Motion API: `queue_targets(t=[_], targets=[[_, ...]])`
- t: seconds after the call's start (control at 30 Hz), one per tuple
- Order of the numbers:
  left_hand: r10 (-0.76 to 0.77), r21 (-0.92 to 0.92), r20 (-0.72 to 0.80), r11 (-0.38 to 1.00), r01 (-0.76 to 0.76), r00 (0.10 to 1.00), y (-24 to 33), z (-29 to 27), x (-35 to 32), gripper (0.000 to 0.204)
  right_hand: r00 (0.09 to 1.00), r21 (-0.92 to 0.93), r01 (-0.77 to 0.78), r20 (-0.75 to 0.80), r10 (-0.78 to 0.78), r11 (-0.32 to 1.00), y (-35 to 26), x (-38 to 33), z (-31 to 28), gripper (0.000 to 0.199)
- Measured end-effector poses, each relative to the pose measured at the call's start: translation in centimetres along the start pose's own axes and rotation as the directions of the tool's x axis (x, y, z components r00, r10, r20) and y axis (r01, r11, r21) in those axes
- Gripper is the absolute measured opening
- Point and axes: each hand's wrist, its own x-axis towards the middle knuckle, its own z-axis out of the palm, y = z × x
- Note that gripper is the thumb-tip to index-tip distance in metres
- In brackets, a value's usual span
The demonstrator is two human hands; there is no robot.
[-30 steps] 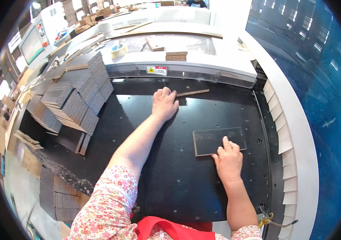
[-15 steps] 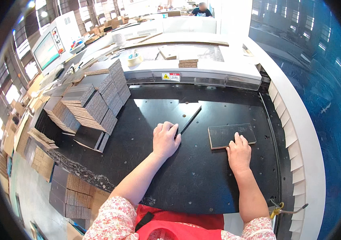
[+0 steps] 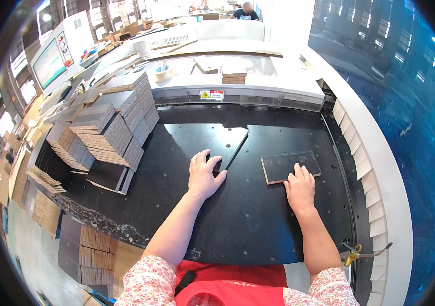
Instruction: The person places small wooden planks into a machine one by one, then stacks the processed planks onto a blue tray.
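My left hand (image 3: pixel 206 174) rests on the black worktable (image 3: pixel 176 204), its fingers spread and the thumb apart. A dark patch shows between thumb and forefinger; glare hides whether it is a separate piece. From there a narrow dark edge slants away to the right, beside a bright reflection. My right hand (image 3: pixel 300 187) has its fingers stretched out, their tips touching the near edge of a dark rectangular board (image 3: pixel 291 166). That board lies flat, with pale brown cut edges.
Stacks of dark-faced chipboard pieces (image 3: pixel 108 132) stand at the left. Beyond the table are a white machine bed (image 3: pixel 176 91), a tape roll (image 3: pixel 164 75) and a screen (image 3: pixel 49 64). A brass-coloured fitting (image 3: pixel 352 255) hangs near right. A person (image 3: pixel 247 13) is far back.
The fingers of my left hand have spread wider. My right hand has drawn back slightly, from the board's top to its near edge. The whole view has shifted a little.
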Motion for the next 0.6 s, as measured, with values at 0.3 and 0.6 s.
queue_targets(t=[0.3, 0.6], targets=[[-0.045, -0.011, 0.03, 0.999, 0.045, 0.999, 0.48, -0.34, 0.11, 0.049, 0.999, 0.004, -0.007, 0.04, 0.006, 1.0, 0.13, 0.15, 0.03, 0.027], [-0.038, 0.039, 0.001, 0.999, 0.038, 0.999, 0.4, -0.15, -0.27, 0.053, 0.999, -0.023, -0.001, -0.035, 0.001, 1.0, -0.22, -0.56, 0.05, 0.026]])
